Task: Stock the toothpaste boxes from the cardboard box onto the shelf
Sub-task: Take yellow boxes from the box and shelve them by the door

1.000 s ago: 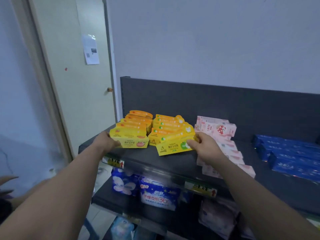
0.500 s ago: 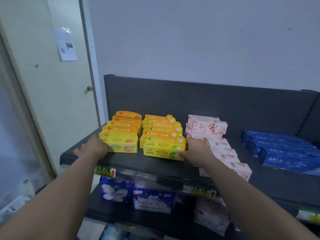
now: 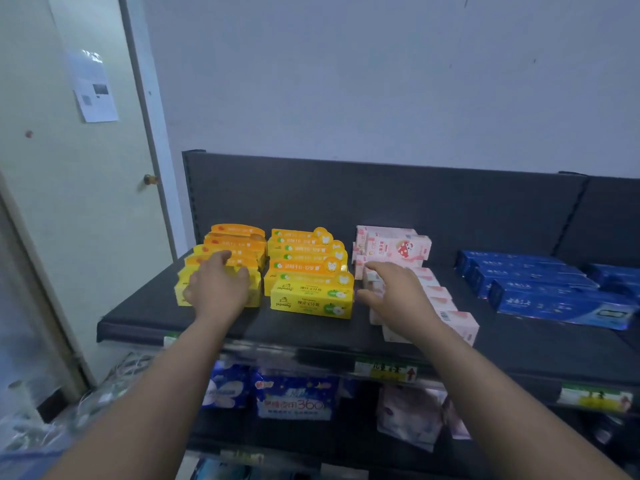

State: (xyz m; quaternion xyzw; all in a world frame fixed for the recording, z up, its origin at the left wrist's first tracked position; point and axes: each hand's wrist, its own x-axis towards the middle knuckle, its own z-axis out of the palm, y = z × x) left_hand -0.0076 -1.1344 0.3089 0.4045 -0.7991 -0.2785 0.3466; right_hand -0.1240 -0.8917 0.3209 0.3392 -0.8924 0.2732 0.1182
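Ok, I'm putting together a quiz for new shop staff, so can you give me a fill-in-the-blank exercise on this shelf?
The left hand is over the ___ row on the shelf.
The right hand reaches onto boxes coloured ___.
The apple-printed yellow boxes stand ___ the two hands.
The blue boxes lie farthest ___.
Missing: leftmost; pink; between; right.

A shop: dark display shelf with price labels and rowed toothpaste boxes.

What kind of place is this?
Probably a small shop: a dark retail shelf with price labels on its front edge, rows of yellow toothpaste boxes, and sanitary pad packs on the tier below.
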